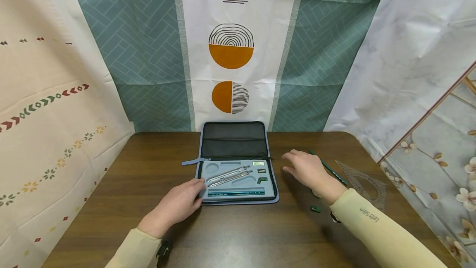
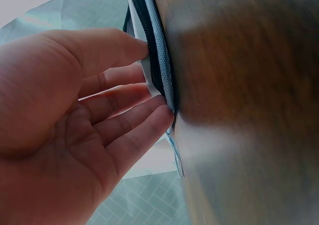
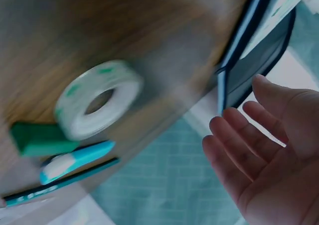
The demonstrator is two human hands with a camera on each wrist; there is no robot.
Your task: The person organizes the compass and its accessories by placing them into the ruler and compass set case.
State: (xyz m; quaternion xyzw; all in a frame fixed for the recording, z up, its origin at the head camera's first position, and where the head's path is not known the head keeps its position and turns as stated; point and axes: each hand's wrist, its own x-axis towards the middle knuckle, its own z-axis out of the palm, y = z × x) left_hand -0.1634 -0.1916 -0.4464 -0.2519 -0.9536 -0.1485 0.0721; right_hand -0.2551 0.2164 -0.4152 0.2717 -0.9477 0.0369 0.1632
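An unzipped blue-grey case [image 1: 276,193] lies spread on the table, its black mesh lid [image 1: 234,137] standing at the back. Its pale tray [image 1: 223,185] carries two metal compasses [image 1: 228,173], a dark green pencil [image 1: 236,192], an eraser [image 1: 258,163], a small sharpener [image 1: 262,171] and a small green piece [image 1: 262,180]. My left hand [image 1: 184,197] touches the case's left side, extended fingertips along the zipper edge [image 2: 162,51]. Just right of the case, my right hand [image 1: 305,168] hovers with loose fingers and nothing in it.
Right of the case are a green pencil [image 1: 336,174], a clear protractor [image 1: 366,185] and a small green item [image 1: 315,209]. The right wrist view shows a roll of tape [image 3: 99,100], a green block [image 3: 42,138] and a blue-and-white item [image 3: 77,161]. Hanging cloths surround the table.
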